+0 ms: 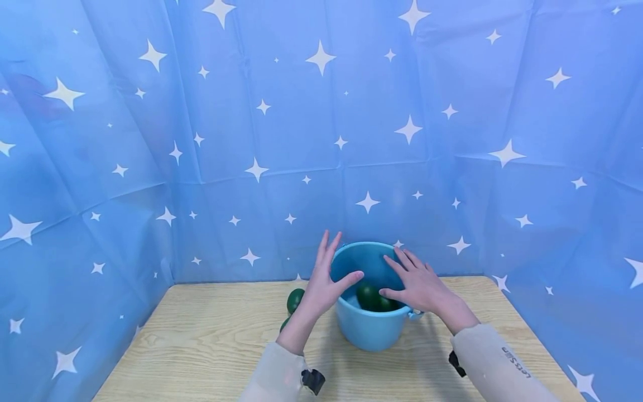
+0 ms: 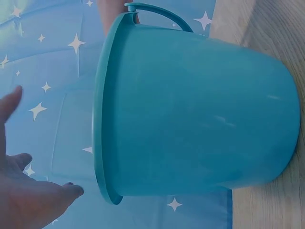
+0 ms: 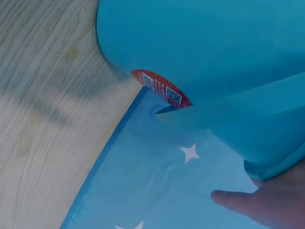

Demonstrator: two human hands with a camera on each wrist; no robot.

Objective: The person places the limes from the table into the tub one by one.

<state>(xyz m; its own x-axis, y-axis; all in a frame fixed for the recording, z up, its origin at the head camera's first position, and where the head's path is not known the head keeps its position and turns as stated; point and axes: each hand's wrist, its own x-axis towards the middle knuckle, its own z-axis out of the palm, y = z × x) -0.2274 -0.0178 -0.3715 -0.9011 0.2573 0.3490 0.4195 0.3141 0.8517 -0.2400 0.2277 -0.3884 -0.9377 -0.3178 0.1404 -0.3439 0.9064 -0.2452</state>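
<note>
A light-blue plastic bucket (image 1: 370, 330) stands upright on the table, with dark green, smooth fruits (image 1: 369, 297) resembling avocados inside it. At its left rim is my left hand (image 1: 324, 283), fingers extended and thumb reaching over the opening; in the left wrist view, fingers (image 2: 35, 200) show apart from the bucket's rim. My right hand (image 1: 419, 283) spreads its fingers over the right side of the opening, partly covering a green fruit. The right wrist view shows that hand (image 3: 281, 198) close by the rim. Neither hand grips anything.
Two more green fruits (image 1: 295, 300) rest left of the bucket, the nearer one mostly behind my left forearm. A bucket handle (image 3: 238, 105) hangs along its side, near a red label (image 3: 162, 88). Blue star-patterned cloth (image 1: 321, 128) surrounds the wooden table (image 1: 211, 335).
</note>
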